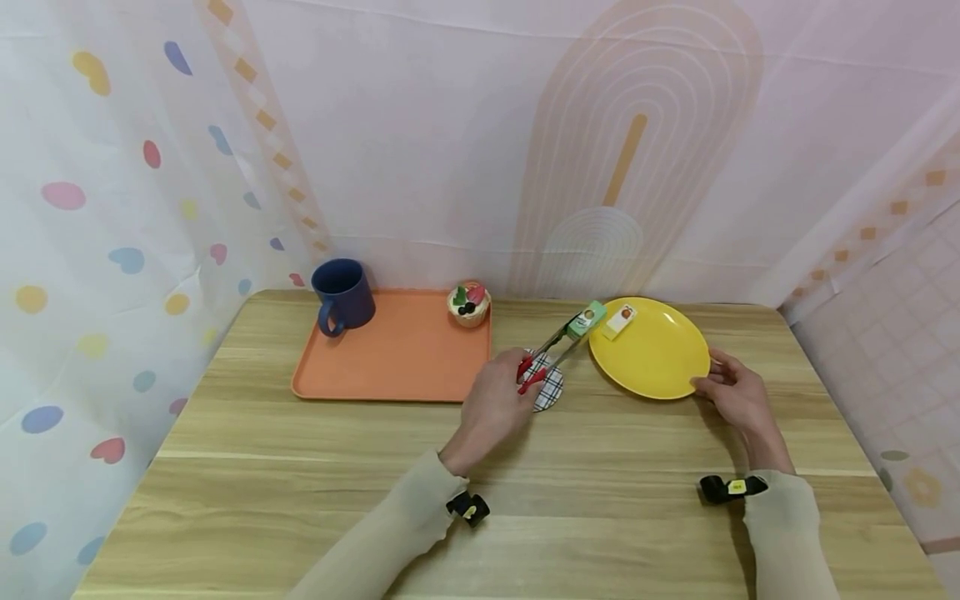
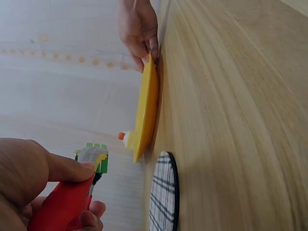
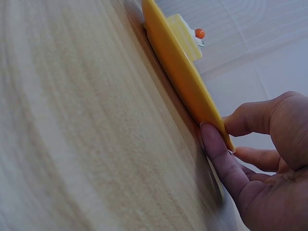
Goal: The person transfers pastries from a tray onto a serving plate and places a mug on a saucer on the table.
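Observation:
My left hand grips a pair of red-handled tongs. A small green cake slice is held between the tong tips, by the left rim of the yellow plate. On that plate, near its left edge, sits a yellow cake slice with white topping and an orange ball, clear in the right wrist view. With thumb and fingers, my right hand pinches the plate's right rim. The left wrist view shows the green slice partly hidden behind the tongs and thumb.
Below the tongs lies a round checked coaster, partly covered by the left hand. An orange tray to the left bears a dark blue mug and a fruit-topped tart. A patterned curtain hangs behind the wooden table.

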`<state>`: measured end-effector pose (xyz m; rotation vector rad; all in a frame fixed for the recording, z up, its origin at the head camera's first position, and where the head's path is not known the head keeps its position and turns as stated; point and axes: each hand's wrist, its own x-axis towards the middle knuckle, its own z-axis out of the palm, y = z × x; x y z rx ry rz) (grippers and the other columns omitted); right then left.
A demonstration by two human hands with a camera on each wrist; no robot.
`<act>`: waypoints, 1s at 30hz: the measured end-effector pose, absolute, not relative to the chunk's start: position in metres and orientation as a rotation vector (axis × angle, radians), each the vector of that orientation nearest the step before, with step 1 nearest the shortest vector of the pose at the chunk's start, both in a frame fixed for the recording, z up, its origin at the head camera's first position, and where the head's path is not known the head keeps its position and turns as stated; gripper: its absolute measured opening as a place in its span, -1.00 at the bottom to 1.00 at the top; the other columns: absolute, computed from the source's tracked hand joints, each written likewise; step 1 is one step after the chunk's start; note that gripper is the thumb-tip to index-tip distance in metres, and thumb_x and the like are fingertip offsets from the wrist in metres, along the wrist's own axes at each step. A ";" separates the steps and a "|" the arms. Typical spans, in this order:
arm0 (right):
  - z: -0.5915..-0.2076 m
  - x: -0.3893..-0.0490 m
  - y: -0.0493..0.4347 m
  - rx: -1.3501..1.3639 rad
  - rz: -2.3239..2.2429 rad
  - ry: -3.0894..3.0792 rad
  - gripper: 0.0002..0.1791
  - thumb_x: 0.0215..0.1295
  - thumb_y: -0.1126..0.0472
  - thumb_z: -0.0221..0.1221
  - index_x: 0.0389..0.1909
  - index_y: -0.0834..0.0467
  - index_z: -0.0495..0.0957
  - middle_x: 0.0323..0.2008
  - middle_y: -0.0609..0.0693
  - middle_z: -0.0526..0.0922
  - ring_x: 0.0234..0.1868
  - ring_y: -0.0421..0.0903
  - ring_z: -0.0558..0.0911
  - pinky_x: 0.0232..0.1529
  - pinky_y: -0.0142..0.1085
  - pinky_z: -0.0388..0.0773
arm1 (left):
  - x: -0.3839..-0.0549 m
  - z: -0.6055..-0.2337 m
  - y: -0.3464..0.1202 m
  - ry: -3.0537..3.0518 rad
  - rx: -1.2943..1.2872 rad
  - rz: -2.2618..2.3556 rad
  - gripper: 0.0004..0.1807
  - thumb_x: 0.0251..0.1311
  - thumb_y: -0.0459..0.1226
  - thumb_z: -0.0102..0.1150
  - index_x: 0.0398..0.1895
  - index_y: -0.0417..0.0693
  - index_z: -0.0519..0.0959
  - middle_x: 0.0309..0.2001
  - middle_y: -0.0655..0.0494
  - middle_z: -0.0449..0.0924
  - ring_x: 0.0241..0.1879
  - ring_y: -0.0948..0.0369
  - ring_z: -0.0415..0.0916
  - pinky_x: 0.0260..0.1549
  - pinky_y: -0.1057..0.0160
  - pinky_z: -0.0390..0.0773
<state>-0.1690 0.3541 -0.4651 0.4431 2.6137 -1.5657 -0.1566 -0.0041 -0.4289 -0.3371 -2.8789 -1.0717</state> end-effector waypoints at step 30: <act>-0.463 -0.166 0.352 0.425 -1.513 2.648 -0.22 0.46 0.23 0.17 0.59 0.28 0.08 0.32 0.29 0.40 -0.16 -0.48 0.45 -0.18 -0.57 0.59 | -0.167 -0.429 0.039 -2.924 -0.434 -1.054 -0.68 0.29 -0.20 0.35 0.04 -0.07 0.57 -0.28 0.09 0.56 -0.35 0.20 0.44 -0.49 0.33 0.38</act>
